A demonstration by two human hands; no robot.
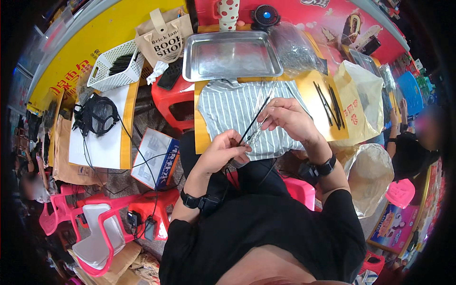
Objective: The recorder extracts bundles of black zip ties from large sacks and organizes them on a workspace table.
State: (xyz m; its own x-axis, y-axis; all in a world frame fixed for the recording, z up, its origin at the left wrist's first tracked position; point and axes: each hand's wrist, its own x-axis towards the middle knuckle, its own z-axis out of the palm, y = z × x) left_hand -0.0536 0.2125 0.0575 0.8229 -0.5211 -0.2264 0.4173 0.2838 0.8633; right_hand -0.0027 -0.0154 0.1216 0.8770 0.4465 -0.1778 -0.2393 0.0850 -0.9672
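The left hand [225, 151] pinches the lower end of a slim black stick [254, 119] above grey-and-white striped cloth [216, 107], the right hand [290, 121] pinches thin, glossy clear plastic [253, 136] beside it, and light, even pressure should best avoid creasing.

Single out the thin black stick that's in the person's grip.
The stick slanting up from the left hand toward the right hand, above the striped cloth. The loose sticks right of the cloth are touched by neither hand.
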